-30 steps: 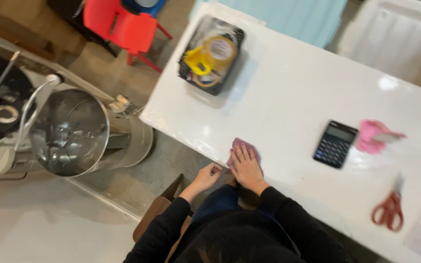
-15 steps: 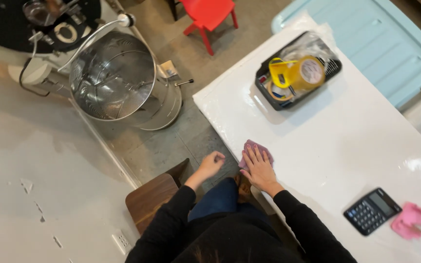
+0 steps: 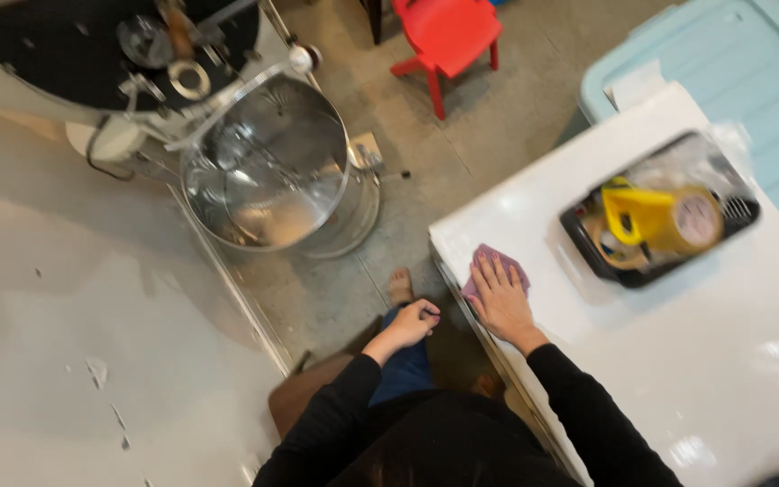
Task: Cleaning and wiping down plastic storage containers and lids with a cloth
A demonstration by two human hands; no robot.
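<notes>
1. The purple cloth [image 3: 490, 269] lies flat on the white table [image 3: 678, 379], close to the table's near-left corner and just inside its left edge. Across the earlier pictures it lay under the same hand near that edge; it now sits closer to the corner, which suggests wiping along the edge is under way.
2. The right hand [image 3: 500, 298] rests palm down on the cloth. Its fingers [image 3: 496, 271] are spread moderately wide and lie flat, pressing the cloth to the table rather than gripping it. Part of the cloth shows beyond the fingertips.
3. The left hand [image 3: 415, 320] is off the table, just left of the edge and above the lap. Its fingers are curled in to a loose fist. Whether it holds anything I cannot tell. Half a second ago it was in much the same place, so it plays no part in the wiping.
4. A black tray [image 3: 658, 216] holding a yellow tape dispenser [image 3: 655, 216] stands on the table to the far right, well apart from the cloth.
5. On the floor to the far left stands a steel drum [image 3: 272, 171]; a red chair [image 3: 448, 36] stands farther off. A pale blue bin [image 3: 732, 81] sits beyond the table.
6. A bare foot [image 3: 400, 287] shows on the floor near the table corner.
</notes>
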